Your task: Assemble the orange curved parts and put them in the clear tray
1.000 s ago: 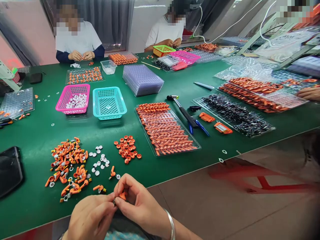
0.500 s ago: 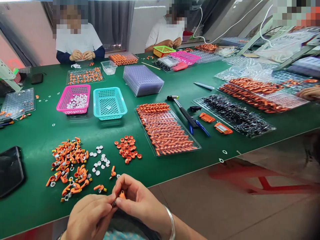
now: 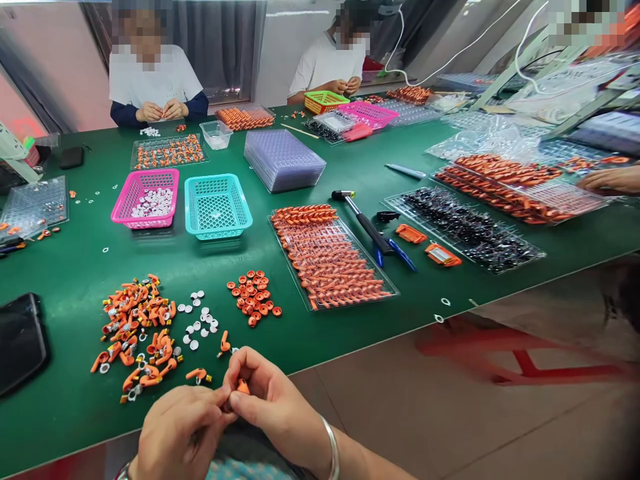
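Note:
Just beyond the table's front edge, my two hands meet over an orange earbud shell [image 3: 243, 386]. My right hand [image 3: 273, 399] pinches the shell between thumb and curled fingers. The closed fingertips of my left hand [image 3: 177, 423] press at its near end, on a small dark bit mostly hidden by the fingers. Close by on the table lie two single orange earbud pieces, one [image 3: 225, 343] beside my right fingers and another [image 3: 199, 375] above my left hand. To the left spreads a pile of orange earbud halves [image 3: 145, 313] with yellow and silver parts.
White discs [image 3: 200, 325] and orange round caps [image 3: 254, 298] lie beyond my hands. Farther back stand a pink basket [image 3: 118, 212], a turquoise basket [image 3: 219, 235] and a loaded clear tray [image 3: 395, 294]. A hammer [image 3: 367, 223] and a phone [image 3: 20, 343] rest nearby. Co-workers sit across.
The view has shifted slightly, so the table's things appear a little farther left. Both hands stay together at the earbud shell, with only a small change in the fingers.

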`<state>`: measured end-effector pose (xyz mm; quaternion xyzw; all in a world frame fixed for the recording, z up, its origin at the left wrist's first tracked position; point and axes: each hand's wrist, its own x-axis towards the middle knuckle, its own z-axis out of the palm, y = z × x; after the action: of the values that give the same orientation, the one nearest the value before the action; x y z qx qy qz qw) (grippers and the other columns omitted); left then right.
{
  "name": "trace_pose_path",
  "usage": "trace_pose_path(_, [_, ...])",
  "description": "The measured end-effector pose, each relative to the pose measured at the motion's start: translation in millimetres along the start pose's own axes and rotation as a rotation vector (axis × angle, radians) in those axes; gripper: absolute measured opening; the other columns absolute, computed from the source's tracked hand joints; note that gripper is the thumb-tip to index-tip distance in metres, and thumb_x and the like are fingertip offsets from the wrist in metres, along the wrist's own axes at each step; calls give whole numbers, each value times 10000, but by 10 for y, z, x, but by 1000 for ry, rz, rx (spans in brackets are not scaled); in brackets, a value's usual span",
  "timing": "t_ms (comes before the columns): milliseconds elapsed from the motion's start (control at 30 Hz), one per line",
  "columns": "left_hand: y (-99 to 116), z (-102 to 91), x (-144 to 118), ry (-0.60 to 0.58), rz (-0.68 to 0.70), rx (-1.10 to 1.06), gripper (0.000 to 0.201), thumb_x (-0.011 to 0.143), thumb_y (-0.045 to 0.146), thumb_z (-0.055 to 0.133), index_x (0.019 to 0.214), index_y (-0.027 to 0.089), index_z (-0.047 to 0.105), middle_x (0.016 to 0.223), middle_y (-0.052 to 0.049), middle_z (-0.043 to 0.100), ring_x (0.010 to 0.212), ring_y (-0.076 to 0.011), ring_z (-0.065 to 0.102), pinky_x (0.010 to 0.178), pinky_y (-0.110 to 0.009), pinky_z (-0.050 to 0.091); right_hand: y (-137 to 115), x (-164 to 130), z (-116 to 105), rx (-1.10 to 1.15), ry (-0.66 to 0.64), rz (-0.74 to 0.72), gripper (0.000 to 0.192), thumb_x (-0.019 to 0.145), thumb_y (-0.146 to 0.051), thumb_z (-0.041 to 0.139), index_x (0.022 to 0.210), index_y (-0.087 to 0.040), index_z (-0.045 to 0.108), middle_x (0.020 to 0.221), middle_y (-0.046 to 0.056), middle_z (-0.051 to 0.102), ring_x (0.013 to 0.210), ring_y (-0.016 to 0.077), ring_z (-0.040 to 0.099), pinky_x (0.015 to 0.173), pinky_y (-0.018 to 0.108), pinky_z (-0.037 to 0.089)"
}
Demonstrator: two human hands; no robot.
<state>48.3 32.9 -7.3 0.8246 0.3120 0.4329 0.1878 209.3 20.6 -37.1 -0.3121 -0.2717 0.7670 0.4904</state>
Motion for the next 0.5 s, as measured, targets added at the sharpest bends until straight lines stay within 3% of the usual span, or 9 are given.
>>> trace_pose_path(133, [-105,27,-167,67,-205,-3,184,854,314,714,954,214,596,779,-15,784,669,-165,766,664,-215,631,-68,-16,-48,-13,-59,12,381,751,-398,808,908,-156,559,827,-25,589,744,79,546,714,214,403])
trace_pose_path(267, [-163,47,-272,106,-356,-110,226,841,351,723,972,234,581,788,0,776,720,-187,776,673,-237,642,-135,-21,-59,-44,-76,-1,368,784,-408,779,936,-158,556,829,-18,606,782,90,569,762,237,409])
trace_pose_path(500, [-136,55,-228,59,-293,-75,180,870,351,690,967,231,598,801,-17,786,735,-194,775,682,-257,644,-150,-14,-7,-65,-28,52,420,694,-390,847,873,-159,546,794,-43,587,671,58,501,650,195,371])
